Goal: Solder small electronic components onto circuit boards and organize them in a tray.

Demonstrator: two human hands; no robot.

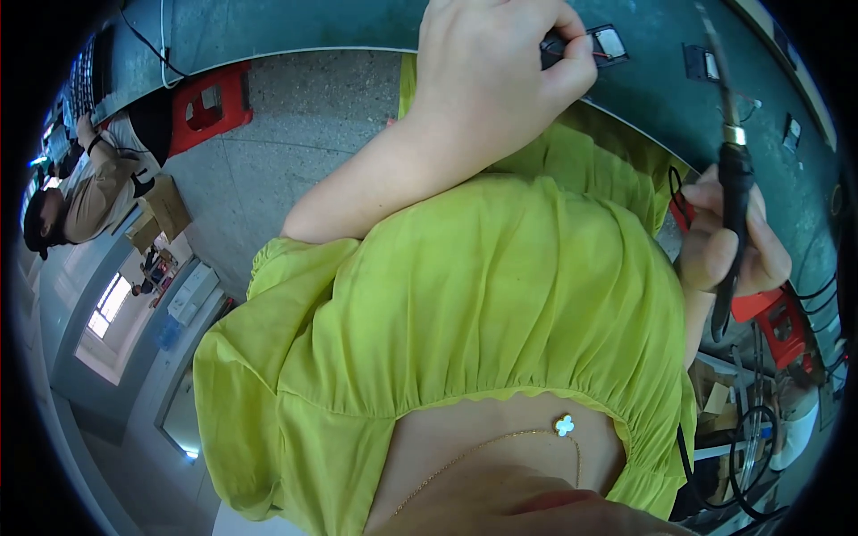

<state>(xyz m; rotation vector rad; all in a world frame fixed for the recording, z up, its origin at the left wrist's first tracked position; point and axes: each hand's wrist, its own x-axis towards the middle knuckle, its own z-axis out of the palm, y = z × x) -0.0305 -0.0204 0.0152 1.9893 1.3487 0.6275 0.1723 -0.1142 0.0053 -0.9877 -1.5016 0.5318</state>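
Note:
My left hand [490, 67] is closed at the bench's near edge, thumb and forefinger pinched at a small black housing [626, 41] with a pale rectangular piece in it. A short red wire [601, 55] shows between the fingertips and that piece. The palm hides much of the housing. On the right, my right hand [766, 243] grips a soldering iron [736, 174] by its black handle. Its metal tip points away from me over the bench, apart from the housing.
The green bench [357, 22] curves across the far side. A second black housing [702, 62] and a small pale part [792, 134] lie near the iron. Red stools [210, 107] stand at left and right. Another person [98, 192] sits at the far left. Black cables [742, 447] hang at lower right.

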